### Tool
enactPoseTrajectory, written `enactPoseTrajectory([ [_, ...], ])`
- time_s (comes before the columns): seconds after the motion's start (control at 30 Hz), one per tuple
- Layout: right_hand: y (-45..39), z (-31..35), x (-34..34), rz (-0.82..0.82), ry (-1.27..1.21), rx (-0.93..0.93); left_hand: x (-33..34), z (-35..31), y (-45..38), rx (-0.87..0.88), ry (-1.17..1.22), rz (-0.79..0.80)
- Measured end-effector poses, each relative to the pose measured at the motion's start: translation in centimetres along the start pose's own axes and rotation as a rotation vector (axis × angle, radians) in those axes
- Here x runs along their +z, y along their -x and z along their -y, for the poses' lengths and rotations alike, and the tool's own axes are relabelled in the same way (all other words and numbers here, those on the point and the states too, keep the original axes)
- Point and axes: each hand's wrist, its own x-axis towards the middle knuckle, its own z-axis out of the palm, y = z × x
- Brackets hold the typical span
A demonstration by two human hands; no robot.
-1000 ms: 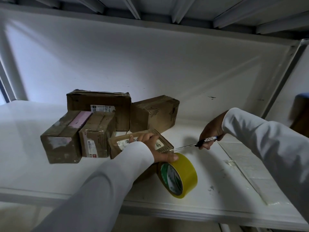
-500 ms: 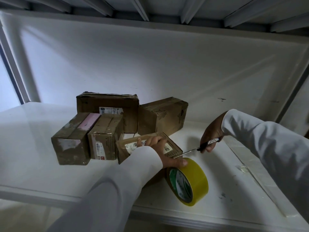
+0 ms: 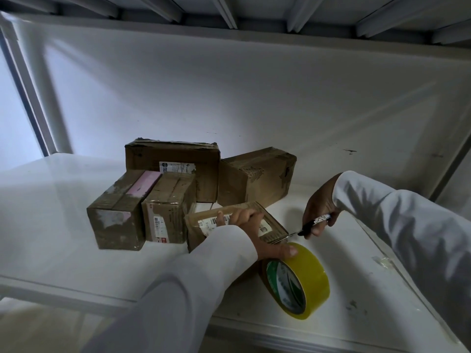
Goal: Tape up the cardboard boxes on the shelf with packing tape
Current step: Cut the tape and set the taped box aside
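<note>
A small flat cardboard box (image 3: 270, 226) lies on the white shelf (image 3: 63, 225), and my left hand (image 3: 257, 235) rests on its top, fingers spread over the label and thumb at the edge by the tape. A yellow roll of packing tape (image 3: 303, 278) stands on edge right against that box. My right hand (image 3: 318, 212) grips a black-handled blade tool (image 3: 309, 225) whose metal tip touches the box's near right corner, where the tape leaves the roll.
Several more cardboard boxes sit behind and to the left: a pink-labelled box (image 3: 119, 212), a box with a barcode (image 3: 168, 210), a large rear box (image 3: 173, 161) and a tilted box (image 3: 257, 174). The shelf's front edge runs below my forearms.
My right hand has brought the blade closer to the box corner by the tape roll. My left hand stays pressed on the box. The camera view has shifted slightly.
</note>
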Motion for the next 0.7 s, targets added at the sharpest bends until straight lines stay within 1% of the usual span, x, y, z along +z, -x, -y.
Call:
enactPoseTrajectory([
  [0.2,1.3,0.6,0.2,-0.075,0.088,0.025,-0.1,-0.1,0.2,-0.004,0.017,-0.008],
  [0.3,2.6,0.0,0.4,-0.047,0.112,0.071,-0.1,0.0,0.1,-0.007,0.017,0.003],
  [0.37,3.8,-1.8,0.1,-0.072,0.053,0.064,-0.1,0.0,0.2,-0.003,0.02,0.01],
  [0.47,5.7,-5.1,0.5,-0.198,-0.065,0.069,-0.3,-0.1,0.4,-0.003,0.02,0.02],
  [0.5,5.7,-6.3,1.2,-0.223,-0.076,0.104,-0.4,-0.1,0.4,-0.003,0.012,0.028],
  [0.6,4.2,-8.1,4.9,-0.22,-0.097,0.293,-0.6,-0.1,0.4,-0.006,-0.005,0.039],
  [0.67,2.8,-8.1,7.9,-0.217,-0.046,0.358,-0.6,-0.2,0.4,-0.014,-0.013,0.043],
  [0.7,2.3,-7.8,9.1,-0.199,-0.067,0.364,-0.6,-0.2,0.4,-0.016,-0.022,0.043],
])
